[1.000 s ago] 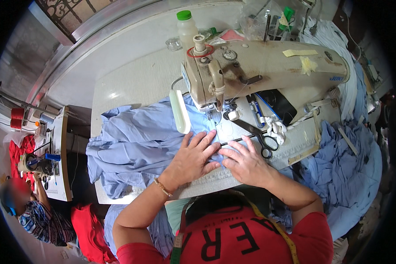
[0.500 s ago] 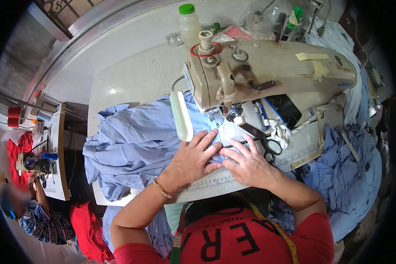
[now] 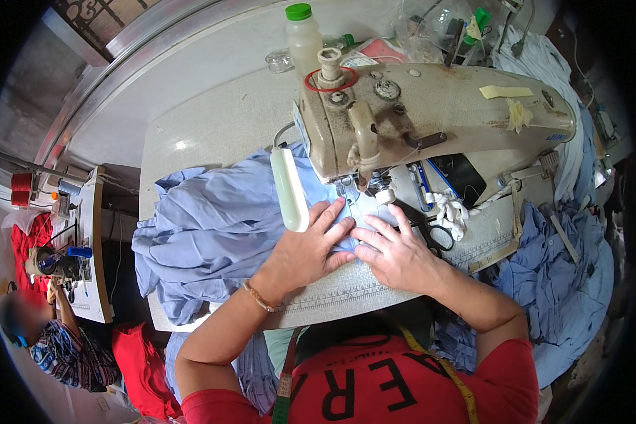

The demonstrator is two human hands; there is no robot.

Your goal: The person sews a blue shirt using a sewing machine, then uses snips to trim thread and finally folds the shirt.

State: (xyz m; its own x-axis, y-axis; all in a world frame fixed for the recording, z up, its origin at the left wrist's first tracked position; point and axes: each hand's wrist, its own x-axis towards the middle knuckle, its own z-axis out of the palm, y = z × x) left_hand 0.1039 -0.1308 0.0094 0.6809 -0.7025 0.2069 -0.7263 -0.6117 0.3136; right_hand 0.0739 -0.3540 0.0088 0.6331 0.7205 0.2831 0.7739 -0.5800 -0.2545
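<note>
Light blue cloth [image 3: 205, 219], bunched like a shirt, lies across the left of the sewing table and runs under the needle area of a beige sewing machine [image 3: 431, 106]. My left hand [image 3: 307, 244] rests on the cloth's edge, fingers stretched and flat, just in front of the presser foot. Beside it, my right hand [image 3: 396, 254] lies with its fingers spread over the cloth, the fingertips close to the foot. A long pale green lamp [image 3: 290, 191] stands left of the needle. The needle tip itself is too small to make out.
Black-handled scissors [image 3: 438, 237] and a white cord bundle [image 3: 451, 212] lie right of my right hand. More blue garments [image 3: 551, 275] hang at the right. A green-capped bottle [image 3: 302, 39] stands behind the machine. A person [image 3: 67, 346] sits at another machine at far left.
My right hand has shifted slightly, its fingers moving closer to the presser foot and further over the scissors' blades. The left hand has barely moved on the cloth.
</note>
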